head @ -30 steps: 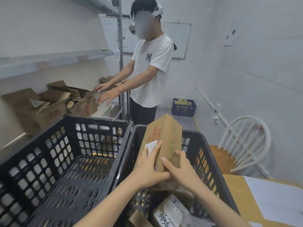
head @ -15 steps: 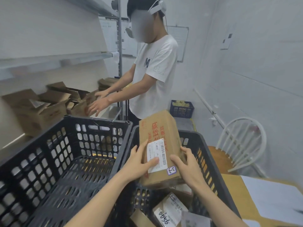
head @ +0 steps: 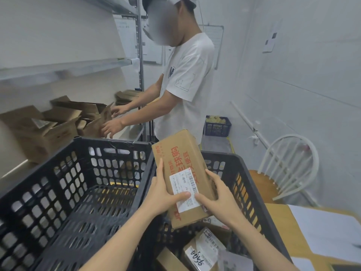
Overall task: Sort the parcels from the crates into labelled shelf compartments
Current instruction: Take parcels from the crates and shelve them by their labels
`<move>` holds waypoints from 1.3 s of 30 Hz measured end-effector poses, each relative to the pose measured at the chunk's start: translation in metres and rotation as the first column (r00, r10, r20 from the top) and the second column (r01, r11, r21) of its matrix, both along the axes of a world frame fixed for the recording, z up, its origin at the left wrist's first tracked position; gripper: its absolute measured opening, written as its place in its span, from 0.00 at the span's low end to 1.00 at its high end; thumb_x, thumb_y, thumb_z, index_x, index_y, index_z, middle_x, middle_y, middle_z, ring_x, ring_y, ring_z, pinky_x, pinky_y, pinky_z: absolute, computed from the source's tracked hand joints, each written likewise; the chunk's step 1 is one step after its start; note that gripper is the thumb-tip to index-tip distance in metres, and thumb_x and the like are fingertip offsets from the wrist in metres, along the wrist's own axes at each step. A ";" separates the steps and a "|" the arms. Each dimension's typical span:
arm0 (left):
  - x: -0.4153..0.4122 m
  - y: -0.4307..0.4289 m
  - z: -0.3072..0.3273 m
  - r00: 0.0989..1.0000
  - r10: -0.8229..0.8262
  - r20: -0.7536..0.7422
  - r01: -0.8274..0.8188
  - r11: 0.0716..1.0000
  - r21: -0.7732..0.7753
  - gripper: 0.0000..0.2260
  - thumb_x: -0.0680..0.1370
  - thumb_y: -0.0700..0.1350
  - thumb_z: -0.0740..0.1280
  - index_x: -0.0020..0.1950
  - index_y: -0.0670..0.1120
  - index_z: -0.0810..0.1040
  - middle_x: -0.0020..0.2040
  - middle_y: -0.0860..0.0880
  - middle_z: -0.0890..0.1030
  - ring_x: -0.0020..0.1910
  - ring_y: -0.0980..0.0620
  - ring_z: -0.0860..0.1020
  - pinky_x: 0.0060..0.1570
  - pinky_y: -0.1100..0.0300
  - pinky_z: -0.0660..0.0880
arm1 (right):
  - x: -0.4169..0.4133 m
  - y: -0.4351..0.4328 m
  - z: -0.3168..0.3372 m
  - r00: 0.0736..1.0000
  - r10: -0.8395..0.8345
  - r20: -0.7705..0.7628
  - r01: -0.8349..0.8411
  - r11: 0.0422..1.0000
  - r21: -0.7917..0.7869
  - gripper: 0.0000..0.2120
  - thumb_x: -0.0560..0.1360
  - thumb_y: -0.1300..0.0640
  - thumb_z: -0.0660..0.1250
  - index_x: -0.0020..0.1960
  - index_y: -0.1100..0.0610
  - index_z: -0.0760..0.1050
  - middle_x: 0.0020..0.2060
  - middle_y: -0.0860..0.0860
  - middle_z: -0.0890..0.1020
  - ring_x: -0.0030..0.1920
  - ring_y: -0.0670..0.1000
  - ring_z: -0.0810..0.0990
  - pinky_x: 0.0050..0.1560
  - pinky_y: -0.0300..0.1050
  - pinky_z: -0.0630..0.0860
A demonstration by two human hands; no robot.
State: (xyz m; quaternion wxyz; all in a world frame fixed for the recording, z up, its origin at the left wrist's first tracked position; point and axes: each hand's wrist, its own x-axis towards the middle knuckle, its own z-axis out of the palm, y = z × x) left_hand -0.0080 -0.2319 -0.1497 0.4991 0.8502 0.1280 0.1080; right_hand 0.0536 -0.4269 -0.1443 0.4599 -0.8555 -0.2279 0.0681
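Nearest us, more parcels (head: pixel 203 249) lie in the right crate (head: pixel 252 192), so the sorting is far from done. Above them we hold the brown parcel (head: pixel 181 153) in both hands. Our left hand (head: pixel 162 194) curls round its left edge and our right hand (head: pixel 220 198) round its right, with both thumbs on the white label (head: pixel 184 189). A second ago it stood on edge with the label turned aside; now that face tips up towards us, so we can read it and choose a compartment, though the print seems too blurred to make out here. Beyond the left crate (head: pixel 78 173), another person (head: pixel 187 85) handles open boxes (head: pixel 39 130) on the shelf
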 end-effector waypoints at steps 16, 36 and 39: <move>0.003 -0.006 0.028 0.975 -0.002 0.221 -0.160 0.681 0.714 0.59 0.60 0.60 0.80 0.77 0.60 0.41 0.62 0.44 0.66 0.57 0.46 0.69 0.53 0.49 0.75 | -0.003 -0.009 0.016 0.899 0.035 0.437 0.049 0.983 -0.179 0.28 0.77 0.45 0.64 0.75 0.40 0.60 0.74 0.46 0.64 0.72 0.48 0.63 0.70 0.50 0.64; 0.030 -0.015 0.075 0.812 -0.149 0.564 -0.338 0.667 0.664 0.36 0.63 0.57 0.78 0.68 0.47 0.73 0.65 0.48 0.76 0.63 0.46 0.72 0.66 0.48 0.65 | -0.011 -0.008 0.026 0.624 -0.294 0.724 0.242 0.954 0.178 0.43 0.72 0.51 0.73 0.77 0.45 0.49 0.77 0.58 0.48 0.78 0.58 0.47 0.74 0.56 0.53; 0.028 -0.019 0.088 0.809 0.057 0.585 -0.372 0.820 0.435 0.38 0.63 0.66 0.73 0.67 0.48 0.73 0.59 0.50 0.76 0.58 0.50 0.70 0.60 0.51 0.68 | -0.011 -0.008 0.026 0.635 -0.303 0.710 0.227 0.952 0.204 0.43 0.73 0.50 0.72 0.77 0.46 0.47 0.77 0.59 0.44 0.78 0.58 0.45 0.73 0.54 0.52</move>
